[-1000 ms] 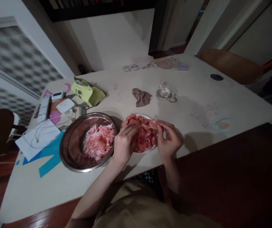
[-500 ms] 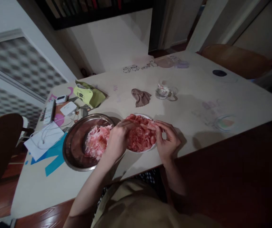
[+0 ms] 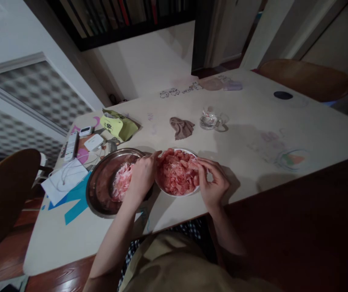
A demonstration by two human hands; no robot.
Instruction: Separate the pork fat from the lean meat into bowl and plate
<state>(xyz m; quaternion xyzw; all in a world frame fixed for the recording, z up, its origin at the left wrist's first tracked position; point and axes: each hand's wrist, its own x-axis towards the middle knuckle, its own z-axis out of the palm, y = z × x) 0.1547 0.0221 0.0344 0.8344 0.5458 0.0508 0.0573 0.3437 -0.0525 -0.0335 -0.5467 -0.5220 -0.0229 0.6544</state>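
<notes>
The heap of red-pink pieces [image 3: 176, 175] lies on a white plate [image 3: 174, 194] near the front edge of the worktop [image 3: 252, 121], right in front of the person. The right hand [image 3: 212, 181] sits at the plate's right rim. Its grip is nearly closed, the fingertips [image 3: 200, 165] drawn together on a piece at the edge of the heap.

The left hand [image 3: 141, 176] is just left of the plate, over the right side of a round metal bowl [image 3: 101, 191] that touches or almost touches the plate. Its fingers curl loosely downward, and whether its grip has hold of anything cannot be told from this angle. Pale pink scraps [image 3: 119, 184] lie in the bowl, partly hidden under that hand.

Behind the plate, a crumpled brown cloth [image 3: 182, 127] and a clear glass cup [image 3: 208, 120] stand near each other. Further left are a yellow-green bag [image 3: 117, 124], a small white box [image 3: 94, 142], a remote control [image 3: 71, 146] and white paper with a cable [image 3: 64, 180] on it. A dark round disc [image 3: 283, 95] lies far off at the right. A wooden chair [image 3: 3, 194] stands at the left end and another chair [image 3: 304, 79] at the far right.
</notes>
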